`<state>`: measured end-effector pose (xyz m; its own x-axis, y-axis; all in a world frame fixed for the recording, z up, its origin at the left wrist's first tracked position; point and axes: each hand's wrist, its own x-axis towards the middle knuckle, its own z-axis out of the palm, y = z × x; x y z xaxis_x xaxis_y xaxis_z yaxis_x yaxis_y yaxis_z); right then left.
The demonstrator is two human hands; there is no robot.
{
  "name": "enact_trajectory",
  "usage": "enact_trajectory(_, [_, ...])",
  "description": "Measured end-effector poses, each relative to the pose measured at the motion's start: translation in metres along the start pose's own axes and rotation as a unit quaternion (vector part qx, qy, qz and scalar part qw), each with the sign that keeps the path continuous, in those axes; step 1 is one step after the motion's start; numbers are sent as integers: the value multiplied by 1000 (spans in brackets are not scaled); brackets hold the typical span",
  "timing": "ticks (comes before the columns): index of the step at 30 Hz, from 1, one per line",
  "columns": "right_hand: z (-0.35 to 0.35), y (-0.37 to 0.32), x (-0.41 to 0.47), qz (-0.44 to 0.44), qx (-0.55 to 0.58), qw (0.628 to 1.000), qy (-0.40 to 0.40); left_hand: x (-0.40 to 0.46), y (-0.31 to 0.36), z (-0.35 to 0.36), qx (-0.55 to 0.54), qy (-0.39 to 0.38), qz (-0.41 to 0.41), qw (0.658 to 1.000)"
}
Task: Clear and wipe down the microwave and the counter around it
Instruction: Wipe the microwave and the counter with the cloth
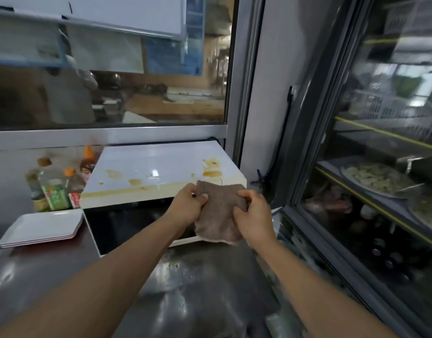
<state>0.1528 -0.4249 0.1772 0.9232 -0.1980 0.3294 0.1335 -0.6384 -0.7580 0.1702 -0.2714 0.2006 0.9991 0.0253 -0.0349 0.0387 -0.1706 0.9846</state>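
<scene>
Both forearms reach forward. The left hand (188, 204) pinches the left edge of a brown terry cloth (218, 212); the right hand (255, 215) grips its right edge. The cloth hangs lengthwise downward before the white, brown-stained microwave (156, 170), over the steel counter (197, 284).

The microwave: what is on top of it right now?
The microwave top carries only brownish sauce stains and smears. Its near right edge is hidden behind the brown cloth held by both hands.
</scene>
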Motion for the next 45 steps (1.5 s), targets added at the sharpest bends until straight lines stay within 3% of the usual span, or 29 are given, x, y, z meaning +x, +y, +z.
enact_trajectory(6, [-4,-6,45,-31,-51,997,51,26,16,16,62,-27,12,998])
enact_trajectory(11, [-5,-7,113,-131,-123,982,57,72,32,31,76,8,27,997])
enact_trajectory(14, [7,0,157,-175,-157,972,18,101,35,39,114,34,19,993])
enact_trajectory(17, [25,14,186,-169,-147,973,-59,125,30,39,192,71,-2,979])
enact_trajectory(20, [43,33,194,-172,-206,954,-136,136,19,29,270,102,-18,957])
enact_trajectory(22, [50,36,197,-159,-195,958,-135,142,14,18,303,141,2,942])
enact_trajectory(25, [60,35,197,-225,-150,949,-160,156,11,1,357,177,44,916])
enact_trajectory(29, [74,48,190,-235,-271,891,-278,182,0,-13,439,120,48,889])
enact_trajectory(34, [79,63,195,-201,-283,895,-280,215,-20,-23,538,60,58,839])
enact_trajectory(45, [141,62,319,-192,-290,891,-292,279,-34,-37,545,21,81,834])
